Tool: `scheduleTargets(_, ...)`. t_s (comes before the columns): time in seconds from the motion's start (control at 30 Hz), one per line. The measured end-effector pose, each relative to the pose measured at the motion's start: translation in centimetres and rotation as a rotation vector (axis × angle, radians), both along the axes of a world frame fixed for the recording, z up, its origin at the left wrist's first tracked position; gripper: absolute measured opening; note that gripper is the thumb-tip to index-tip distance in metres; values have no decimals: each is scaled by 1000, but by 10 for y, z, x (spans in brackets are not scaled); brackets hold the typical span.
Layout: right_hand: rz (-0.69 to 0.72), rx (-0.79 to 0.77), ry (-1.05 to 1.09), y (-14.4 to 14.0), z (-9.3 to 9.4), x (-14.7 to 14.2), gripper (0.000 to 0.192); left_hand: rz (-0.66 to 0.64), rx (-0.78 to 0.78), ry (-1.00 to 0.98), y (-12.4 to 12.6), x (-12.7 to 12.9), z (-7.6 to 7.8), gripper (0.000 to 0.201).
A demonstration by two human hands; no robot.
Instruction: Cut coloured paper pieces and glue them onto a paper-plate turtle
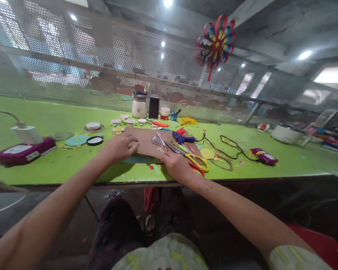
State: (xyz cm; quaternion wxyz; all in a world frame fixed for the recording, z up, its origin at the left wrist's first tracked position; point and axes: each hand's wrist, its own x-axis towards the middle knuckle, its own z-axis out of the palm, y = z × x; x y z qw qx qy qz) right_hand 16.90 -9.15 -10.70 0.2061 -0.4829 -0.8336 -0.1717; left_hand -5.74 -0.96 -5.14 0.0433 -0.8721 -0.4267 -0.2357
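Pale patterned shirt (163, 257) first; then right hand (176, 165) and left hand (120, 148), fingers bent at flat brown cardboard (142, 141) on the green surface (307, 161), grip unclear. Yellow-handled scissors (190, 156) and blue glue gun (183, 138) clutter the cardboard's right side; lidded bottle (139, 107) beyond.

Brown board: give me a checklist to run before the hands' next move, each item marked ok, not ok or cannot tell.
1. Left hand at the board's left side: ok.
2. Right hand at its near edge, grip firm: at the edge, but firmness, cannot tell.
3. Board free of loose things: not ok, a pen-like tool lies on it.
4. Yellow-handled scissors away from the right hand: not ok, right beside it.
5. Glue gun cool: cannot tell.
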Motion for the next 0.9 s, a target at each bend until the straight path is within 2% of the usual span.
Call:
scheduleTargets(0.07, 12, 2, -30, -1, 1, -1, 25, 14, -37, 118, 1, -2, -4, 43)
scheduleTargets(0.23, 70, 31, -53, -3, 2, 1, 25, 71, 8, 154, 7, -4, -7, 56)
scheduleTargets(0.53, 238, 47, -23, -12, 2, 14, 21, 45, -8, 199, 12, -5, -23, 53)
scheduleTargets(0.9, 214, 50, 73, -25, 0, 13, 21, 52, 2, 176, 20, -4, -26, 52)
